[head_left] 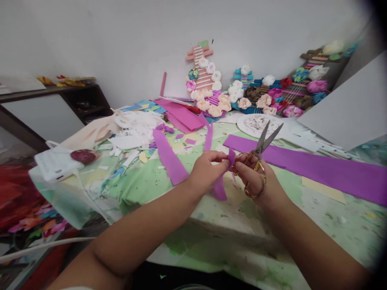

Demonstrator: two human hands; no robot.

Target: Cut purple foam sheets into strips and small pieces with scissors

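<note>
Between the fingertips of my left hand (208,169) is a small piece of purple crepe paper (231,156), pinched by the thumb. My right hand (256,177) carries gold-handled scissors (263,141), blades apart and pointing up and away. Its thumb and fingertips also touch the purple piece. Below the hands lies a cut purple strip (219,189), partly hidden by my left hand. Another wide purple strip (169,157) rests to the left. A long purple band (326,169) stretches across the table to the right.
Paper-flower decorations (208,84) lean against the wall at the back. Pink paper sheets (181,117) and a heap of white shreds (139,125) lie further left. A white device with a cable (56,163) stands at the left edge. Scraps dot the green cloth (136,189).
</note>
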